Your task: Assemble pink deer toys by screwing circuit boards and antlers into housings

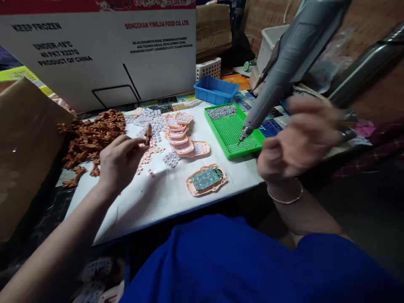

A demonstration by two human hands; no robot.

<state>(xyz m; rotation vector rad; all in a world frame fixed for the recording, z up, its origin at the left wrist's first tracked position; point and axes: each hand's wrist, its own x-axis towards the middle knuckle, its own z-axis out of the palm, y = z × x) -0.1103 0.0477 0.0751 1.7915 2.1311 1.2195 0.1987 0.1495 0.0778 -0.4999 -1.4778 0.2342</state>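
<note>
Near the brown pile, my left hand (118, 162) is closed, pinching a small brown plastic part (148, 134) upright between thumb and fingers. My right hand (299, 139) is smeared by motion to the right of the green tray; its fingers look curled, but what they hold is unclear. A grey electric screwdriver (280, 71) slants down beside it, its bit over the green screw tray (232, 151). Between my hands lies a pink plastic housing (192, 191) with a green circuit board (206, 179) in it. Several pink housings (183, 145) with light button pads overlap behind it.
Brown plastic parts (94, 130) are heaped at left. Small light button pieces (151, 122) lie loose beside them. Silver screws (222, 111) fill the tray's far end. A blue bin (216, 90) and a large white carton (104, 54) stand behind; a cardboard box (28, 155) flanks the left.
</note>
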